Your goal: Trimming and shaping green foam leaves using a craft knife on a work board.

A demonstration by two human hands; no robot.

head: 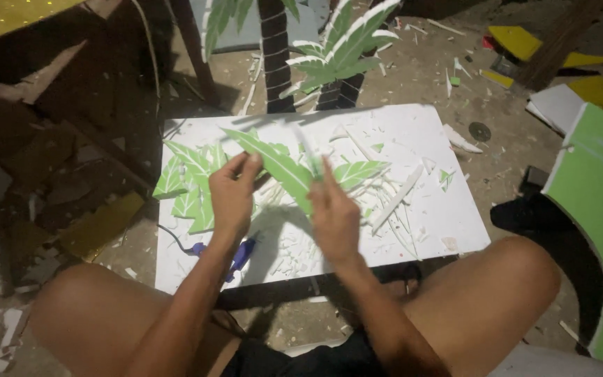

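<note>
Left hand grips leaf (seemingly).

White board with foam scraps

On the board lying between the person's knees, a pile of cut leaves sits at the left, scraps are strewn at the right, a tool rests near the front edge, and palm cutouts stand behind it.
</note>
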